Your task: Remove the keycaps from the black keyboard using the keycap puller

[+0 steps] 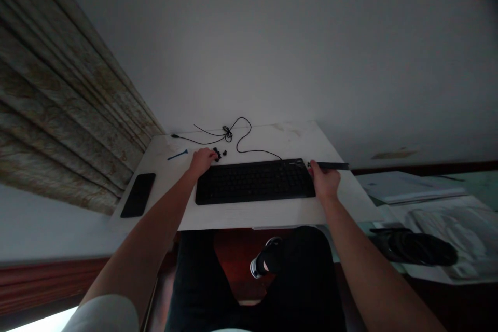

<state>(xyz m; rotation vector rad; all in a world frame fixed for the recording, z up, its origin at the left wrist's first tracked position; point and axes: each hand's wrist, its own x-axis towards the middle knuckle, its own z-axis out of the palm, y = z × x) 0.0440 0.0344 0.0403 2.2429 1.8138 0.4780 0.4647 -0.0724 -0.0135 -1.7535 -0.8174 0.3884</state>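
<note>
A black keyboard (257, 181) lies flat on the white table, its cable running up from the back edge. Just beyond its left back corner, my left hand (202, 162) reaches a small cluster of black pieces (217, 154) that look like keycaps. Its fingers are drawn together at the cluster, and what they pinch is too small to make out. At the keyboard's right end, my right hand (326, 182) is closed around a slim, dark, bar-shaped tool (336, 166). The tool's long end points right; a thin tip shows near my thumb.
A black cable (227, 134) lies bundled near the wall. Left of my left hand is a small blue tool (178, 155); a black phone (138, 195) rests at the table's left. Papers (412, 189) and a black object (416, 246) sit on a surface to the right.
</note>
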